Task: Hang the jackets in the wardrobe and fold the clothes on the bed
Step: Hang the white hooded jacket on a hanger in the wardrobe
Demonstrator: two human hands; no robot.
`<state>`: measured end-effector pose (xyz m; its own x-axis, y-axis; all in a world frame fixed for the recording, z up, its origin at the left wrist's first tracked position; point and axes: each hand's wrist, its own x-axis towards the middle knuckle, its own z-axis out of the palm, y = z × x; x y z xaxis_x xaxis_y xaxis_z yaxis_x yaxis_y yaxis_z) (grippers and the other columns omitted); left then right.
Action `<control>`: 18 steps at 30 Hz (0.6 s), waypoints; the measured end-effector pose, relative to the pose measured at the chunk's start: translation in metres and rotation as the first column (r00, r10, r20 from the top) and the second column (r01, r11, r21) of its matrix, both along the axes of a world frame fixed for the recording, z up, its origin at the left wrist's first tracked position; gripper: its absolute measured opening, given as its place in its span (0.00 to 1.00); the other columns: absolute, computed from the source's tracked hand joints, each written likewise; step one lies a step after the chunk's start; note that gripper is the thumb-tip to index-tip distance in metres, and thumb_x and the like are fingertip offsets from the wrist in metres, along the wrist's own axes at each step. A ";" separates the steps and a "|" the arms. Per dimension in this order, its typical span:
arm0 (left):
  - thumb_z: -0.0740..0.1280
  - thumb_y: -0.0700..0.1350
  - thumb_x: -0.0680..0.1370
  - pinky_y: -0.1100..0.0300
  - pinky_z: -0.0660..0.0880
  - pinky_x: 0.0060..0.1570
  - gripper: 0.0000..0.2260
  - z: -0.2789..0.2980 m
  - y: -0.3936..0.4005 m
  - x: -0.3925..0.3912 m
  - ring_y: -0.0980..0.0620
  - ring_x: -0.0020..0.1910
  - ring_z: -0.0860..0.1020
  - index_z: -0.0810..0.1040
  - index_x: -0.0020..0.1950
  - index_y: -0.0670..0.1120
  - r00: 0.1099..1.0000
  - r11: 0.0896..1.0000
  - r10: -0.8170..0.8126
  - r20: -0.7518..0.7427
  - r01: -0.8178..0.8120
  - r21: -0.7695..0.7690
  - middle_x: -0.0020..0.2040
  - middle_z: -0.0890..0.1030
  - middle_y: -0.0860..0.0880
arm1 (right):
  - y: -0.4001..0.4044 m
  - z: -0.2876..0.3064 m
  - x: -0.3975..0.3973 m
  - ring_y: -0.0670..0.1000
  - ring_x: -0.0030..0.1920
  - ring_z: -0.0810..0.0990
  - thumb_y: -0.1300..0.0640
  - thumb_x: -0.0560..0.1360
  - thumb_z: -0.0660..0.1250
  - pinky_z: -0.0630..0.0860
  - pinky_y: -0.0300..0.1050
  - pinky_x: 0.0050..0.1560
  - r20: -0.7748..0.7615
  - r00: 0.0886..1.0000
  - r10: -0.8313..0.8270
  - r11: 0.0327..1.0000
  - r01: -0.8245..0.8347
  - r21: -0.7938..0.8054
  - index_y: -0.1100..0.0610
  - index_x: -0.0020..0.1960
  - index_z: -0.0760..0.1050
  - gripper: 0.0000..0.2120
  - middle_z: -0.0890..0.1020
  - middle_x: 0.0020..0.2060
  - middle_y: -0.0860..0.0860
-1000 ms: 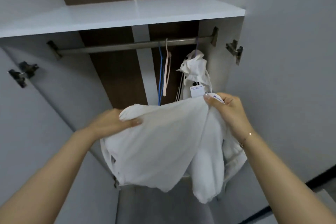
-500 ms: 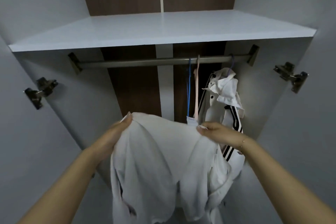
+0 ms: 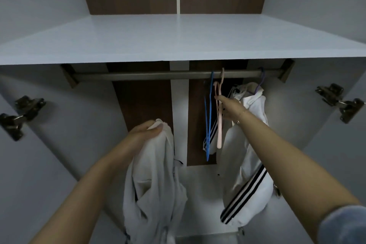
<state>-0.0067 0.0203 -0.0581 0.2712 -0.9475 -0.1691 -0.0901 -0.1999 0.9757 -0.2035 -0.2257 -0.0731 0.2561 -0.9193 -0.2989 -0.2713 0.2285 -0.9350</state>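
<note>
Up close, left hand (image 3: 144,131) bunching a white jacket (image 3: 154,180), right hand (image 3: 229,108) pinching the pink hanger (image 3: 219,121) on the rail (image 3: 158,75)

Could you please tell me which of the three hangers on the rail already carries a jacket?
The purple hanger, farthest right on the rail, carries the striped white jacket. The blue hanger and the pink hanger hang bare.
</note>
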 end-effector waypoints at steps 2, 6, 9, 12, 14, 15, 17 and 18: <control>0.65 0.48 0.79 0.62 0.77 0.46 0.12 0.005 0.001 0.002 0.48 0.51 0.82 0.81 0.57 0.44 0.998 0.999 0.004 0.057 -0.007 0.052 0.53 0.83 0.43 | -0.021 -0.003 0.019 0.51 0.40 0.78 0.52 0.78 0.66 0.77 0.44 0.41 0.096 0.995 -0.017 0.997 0.010 0.073 0.59 0.59 0.73 0.14 0.78 0.43 0.54; 0.66 0.45 0.78 0.53 0.78 0.50 0.12 0.007 0.004 0.009 0.41 0.51 0.81 0.78 0.56 0.38 0.987 0.995 -0.024 0.158 0.008 0.101 0.53 0.81 0.39 | -0.049 -0.006 0.033 0.51 0.35 0.75 0.56 0.75 0.70 0.77 0.42 0.27 0.170 0.961 -0.220 0.973 0.228 -0.031 0.60 0.46 0.73 0.09 0.76 0.36 0.53; 0.73 0.45 0.73 0.47 0.78 0.50 0.15 -0.001 0.007 0.014 0.41 0.47 0.81 0.78 0.53 0.34 0.981 0.993 -0.014 0.195 -0.010 0.120 0.48 0.82 0.38 | -0.056 -0.003 0.022 0.54 0.36 0.76 0.50 0.75 0.70 0.74 0.50 0.40 0.061 0.953 -0.295 0.911 0.300 -0.284 0.56 0.33 0.70 0.17 0.77 0.34 0.54; 0.77 0.46 0.70 0.52 0.79 0.49 0.15 -0.010 0.004 0.013 0.47 0.45 0.83 0.81 0.51 0.40 0.971 0.989 -0.017 0.237 -0.019 0.150 0.46 0.84 0.44 | -0.039 -0.003 0.001 0.51 0.30 0.71 0.38 0.73 0.66 0.66 0.47 0.37 0.024 0.952 -0.305 0.883 0.292 -0.369 0.57 0.29 0.66 0.26 0.72 0.26 0.51; 0.77 0.47 0.69 0.53 0.80 0.50 0.14 -0.015 0.003 0.012 0.48 0.47 0.83 0.82 0.51 0.44 0.974 0.986 -0.014 0.226 -0.025 0.166 0.47 0.85 0.46 | -0.019 -0.008 -0.011 0.51 0.33 0.76 0.32 0.71 0.62 0.70 0.48 0.39 -0.054 0.957 -0.286 0.900 0.248 -0.359 0.58 0.31 0.70 0.29 0.77 0.28 0.52; 0.77 0.49 0.67 0.54 0.80 0.49 0.16 -0.016 0.003 0.012 0.49 0.48 0.83 0.82 0.52 0.46 0.980 0.985 -0.013 0.200 -0.022 0.170 0.48 0.85 0.47 | -0.009 -0.013 -0.017 0.51 0.34 0.77 0.31 0.71 0.60 0.72 0.47 0.39 -0.102 0.956 -0.275 0.905 0.221 -0.362 0.57 0.31 0.71 0.29 0.77 0.28 0.52; 0.75 0.54 0.64 0.60 0.79 0.44 0.22 -0.021 0.006 0.011 0.50 0.49 0.82 0.80 0.54 0.49 0.989 0.983 0.018 0.147 -0.045 0.179 0.49 0.84 0.49 | 0.014 -0.021 -0.032 0.52 0.31 0.75 0.34 0.74 0.59 0.71 0.46 0.37 -0.133 0.955 -0.266 0.909 0.202 -0.365 0.54 0.27 0.68 0.28 0.74 0.24 0.50; 0.74 0.57 0.63 0.60 0.78 0.45 0.25 -0.024 0.006 0.012 0.50 0.50 0.81 0.79 0.57 0.49 0.991 0.979 0.058 0.124 -0.080 0.187 0.51 0.83 0.49 | 0.025 -0.026 -0.039 0.52 0.29 0.73 0.36 0.76 0.60 0.69 0.45 0.35 -0.104 0.959 -0.263 0.910 0.211 -0.357 0.54 0.26 0.65 0.27 0.71 0.22 0.49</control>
